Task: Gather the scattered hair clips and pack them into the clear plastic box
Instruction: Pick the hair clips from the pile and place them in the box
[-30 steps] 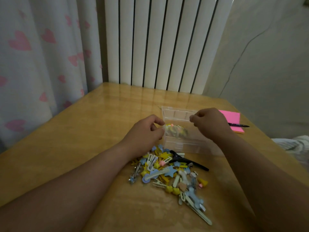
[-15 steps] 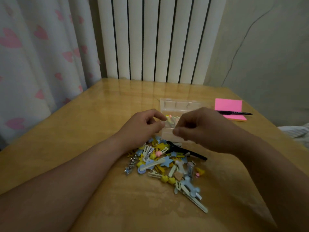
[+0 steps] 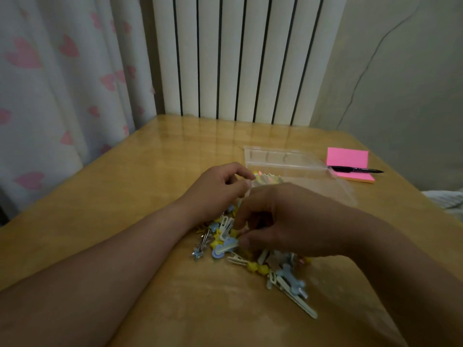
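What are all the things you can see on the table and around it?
wooden table: one, yellow-brown, under everything
clear plastic box: one, see-through, mid-table
pile of plastic hair clips: many, yellow, blue, white, in front of the box
small bunch of pastel hair clips: one, at the box's near-left edge
pink sticky-note pad: one, right of the box
black pen: one, lying on the pad
white ribbed radiator: one, behind the table
white curtain with pink hearts: one, left
left hand: one, fingers pinch the small bunch
right hand: one, fingers curled into the pile, grip unclear
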The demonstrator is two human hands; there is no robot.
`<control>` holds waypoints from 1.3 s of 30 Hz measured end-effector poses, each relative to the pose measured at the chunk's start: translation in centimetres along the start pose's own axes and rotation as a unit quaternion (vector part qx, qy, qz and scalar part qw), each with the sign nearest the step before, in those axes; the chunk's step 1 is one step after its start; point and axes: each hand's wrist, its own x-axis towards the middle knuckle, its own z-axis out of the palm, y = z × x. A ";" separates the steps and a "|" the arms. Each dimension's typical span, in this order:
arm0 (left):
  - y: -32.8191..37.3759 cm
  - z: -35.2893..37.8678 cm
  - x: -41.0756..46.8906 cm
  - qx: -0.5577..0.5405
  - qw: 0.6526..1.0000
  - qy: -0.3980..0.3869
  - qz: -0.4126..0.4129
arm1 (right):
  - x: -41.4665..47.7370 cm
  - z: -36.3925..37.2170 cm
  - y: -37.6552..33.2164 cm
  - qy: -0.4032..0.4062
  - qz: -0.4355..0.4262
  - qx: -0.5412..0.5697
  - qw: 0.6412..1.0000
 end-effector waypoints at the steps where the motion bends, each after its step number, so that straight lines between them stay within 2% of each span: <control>1: -0.1 0.0 0.0 -0.003 1.000 0.002 -0.001 | 0.2 0.5 -0.4 -0.010 -0.011 -0.013 1.000; 7: -0.5 0.1 0.2 -0.006 1.000 0.002 0.003 | 0.6 0.9 -0.7 -0.027 -0.032 -0.006 0.999; 10: -0.6 0.0 0.3 -0.006 1.000 -0.001 0.010 | 0.4 0.5 -0.6 -0.004 -0.017 0.069 0.997; 14: -0.8 0.1 0.4 -0.006 1.000 -0.003 0.014 | 0.1 -1.3 1.7 0.132 0.064 0.145 0.979; 18: -1.0 0.3 0.5 0.008 1.000 0.009 0.005 | 0.2 -3.0 5.7 0.311 0.178 0.174 0.917; 20: -1.1 0.3 0.5 0.009 1.000 0.010 0.007 | 0.8 -3.5 7.4 0.338 0.233 0.171 0.896; 24: -1.1 0.3 0.6 0.014 1.000 0.011 0.004 | 2.5 -3.6 10.1 0.276 0.310 0.098 0.905; 29: -0.8 0.3 0.5 0.023 1.000 0.009 0.007 | 4.4 -3.3 11.4 0.162 0.337 0.028 0.927; 34: -0.7 0.3 0.4 0.015 1.000 0.007 0.003 | 5.4 -3.6 11.7 0.104 0.390 0.057 0.913; 39: -0.7 0.3 0.4 0.015 1.000 0.008 -0.001 | 5.8 -3.3 11.3 0.094 0.401 0.059 0.910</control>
